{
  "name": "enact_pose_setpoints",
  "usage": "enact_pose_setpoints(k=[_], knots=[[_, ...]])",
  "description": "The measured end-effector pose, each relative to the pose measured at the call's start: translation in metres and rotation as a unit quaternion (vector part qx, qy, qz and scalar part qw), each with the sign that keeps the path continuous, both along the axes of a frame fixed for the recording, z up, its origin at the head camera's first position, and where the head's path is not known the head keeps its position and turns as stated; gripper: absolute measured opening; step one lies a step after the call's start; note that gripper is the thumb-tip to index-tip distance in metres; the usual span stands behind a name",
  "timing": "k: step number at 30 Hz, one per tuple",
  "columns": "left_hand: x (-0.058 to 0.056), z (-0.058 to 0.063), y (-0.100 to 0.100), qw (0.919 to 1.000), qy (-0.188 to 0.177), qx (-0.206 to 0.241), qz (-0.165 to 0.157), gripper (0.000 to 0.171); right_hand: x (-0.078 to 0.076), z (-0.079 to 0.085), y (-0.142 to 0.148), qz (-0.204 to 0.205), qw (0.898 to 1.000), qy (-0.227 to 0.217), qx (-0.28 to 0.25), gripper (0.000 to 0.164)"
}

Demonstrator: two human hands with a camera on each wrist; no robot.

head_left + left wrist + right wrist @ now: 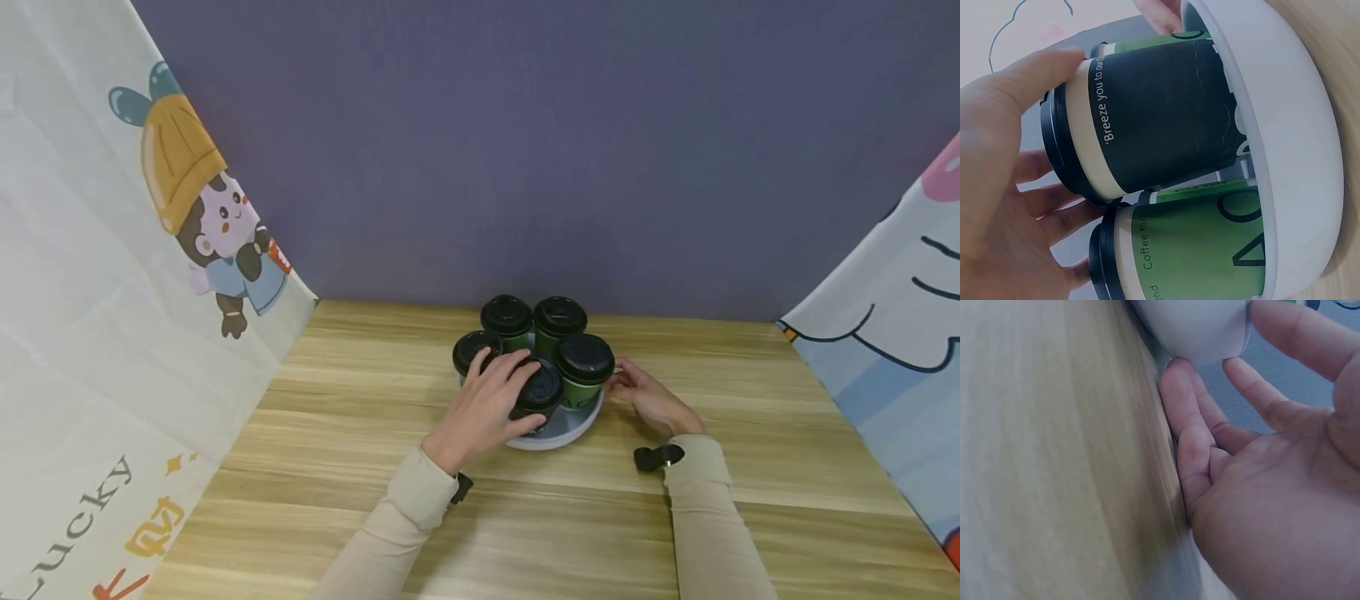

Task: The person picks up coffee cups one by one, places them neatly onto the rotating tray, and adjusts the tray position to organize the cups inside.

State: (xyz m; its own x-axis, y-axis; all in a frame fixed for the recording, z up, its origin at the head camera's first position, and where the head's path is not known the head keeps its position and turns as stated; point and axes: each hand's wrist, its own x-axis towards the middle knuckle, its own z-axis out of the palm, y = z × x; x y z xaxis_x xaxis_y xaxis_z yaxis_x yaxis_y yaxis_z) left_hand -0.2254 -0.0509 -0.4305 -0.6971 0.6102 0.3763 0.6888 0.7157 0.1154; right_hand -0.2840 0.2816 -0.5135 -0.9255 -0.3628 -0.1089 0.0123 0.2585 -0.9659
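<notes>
A round white tray (551,443) with a raised rim bears several lidded paper coffee cups. My left hand (483,410) grips the front cup (1160,115), which has a dark sleeve, at its black lid, thumb on one side and fingers on the other. Its outer fingertips lie close to the lid of a green cup (1200,247) beside it. At the tray's right side, my right hand (647,400) holds the edge, with the thumb by the rim and fingertips against the lower wall. Another green cup (585,367) stands nearest that hand. Sleeve and tray partly hide the cups' bases.
The tray stands on a wood-grain table (337,433). A dark blue-grey panel (525,150) rises behind it. Printed cloths with cartoon figures hang at the left (90,250) and right (900,333) sides.
</notes>
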Motion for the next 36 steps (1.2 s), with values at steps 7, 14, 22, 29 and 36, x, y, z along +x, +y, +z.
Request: enact_pose_setpoints(k=[7, 14, 22, 29, 36], knots=[[-0.003, -0.001, -0.003, 0.9995, -0.004, 0.032, -0.007, 0.071, -0.001, 0.000, -0.001, -0.003, 1.000, 0.002, -0.004, 0.036], [-0.011, 0.007, -0.011, 0.9958, 0.006, 0.091, -0.008, 0.064, -0.002, -0.001, 0.002, 0.002, 1.000, 0.002, -0.005, 0.037], [-0.022, 0.011, -0.026, 0.9890, 0.015, 0.146, 0.016, 0.059, -0.001, -0.002, 0.010, -0.004, 1.000, 0.003, 0.010, 0.042], [-0.034, 0.014, -0.044, 0.9835, 0.008, 0.168, 0.065, 0.058, -0.004, -0.001, 0.013, 0.001, 1.000, 0.015, 0.017, 0.038], [-0.037, 0.013, -0.053, 0.9808, -0.018, 0.169, 0.095, 0.057, -0.005, -0.003, 0.010, 0.005, 1.000, 0.018, 0.017, 0.034]])
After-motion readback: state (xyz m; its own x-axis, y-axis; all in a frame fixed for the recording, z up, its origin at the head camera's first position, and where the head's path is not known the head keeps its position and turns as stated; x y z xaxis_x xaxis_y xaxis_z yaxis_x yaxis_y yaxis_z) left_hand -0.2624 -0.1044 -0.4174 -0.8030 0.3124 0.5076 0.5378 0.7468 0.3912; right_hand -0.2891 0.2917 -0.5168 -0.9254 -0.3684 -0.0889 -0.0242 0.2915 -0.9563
